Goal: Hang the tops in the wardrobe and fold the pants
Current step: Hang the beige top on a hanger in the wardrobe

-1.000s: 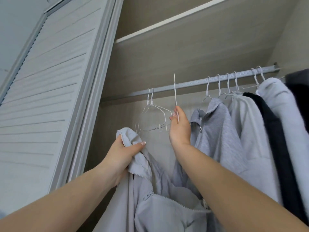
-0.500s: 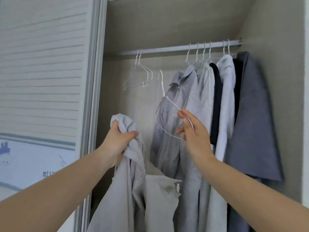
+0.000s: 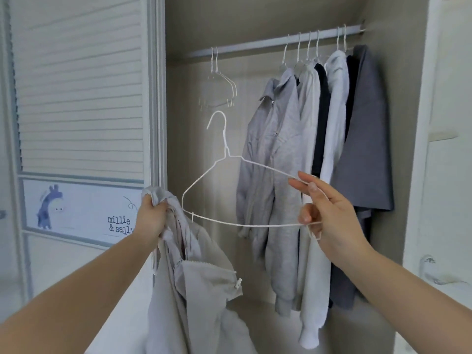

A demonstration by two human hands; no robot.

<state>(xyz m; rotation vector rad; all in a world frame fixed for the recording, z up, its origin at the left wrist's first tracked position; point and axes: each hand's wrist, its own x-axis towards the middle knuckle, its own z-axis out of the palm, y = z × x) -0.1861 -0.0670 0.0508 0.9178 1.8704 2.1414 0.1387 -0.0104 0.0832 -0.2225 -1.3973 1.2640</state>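
My left hand (image 3: 150,218) grips the bunched collar of a light grey zip-up top (image 3: 194,290), which hangs down in front of the open wardrobe. My right hand (image 3: 324,215) pinches the right end of a white wire hanger (image 3: 227,180), held free in the air below the rail with its hook upward. The hanger's left end lies close to the top's collar. The wardrobe rail (image 3: 255,44) runs across the top.
Two empty wire hangers (image 3: 219,85) hang at the rail's left. Several grey, white and dark tops (image 3: 319,162) fill the right half. A louvred sliding door (image 3: 79,85) stands at the left, the wardrobe's side wall (image 3: 398,123) at the right.
My right hand has taken the hanger off the rail and brought it down and toward me, turning it broadside. My left hand has kept hold of the top; the view has tilted downward.
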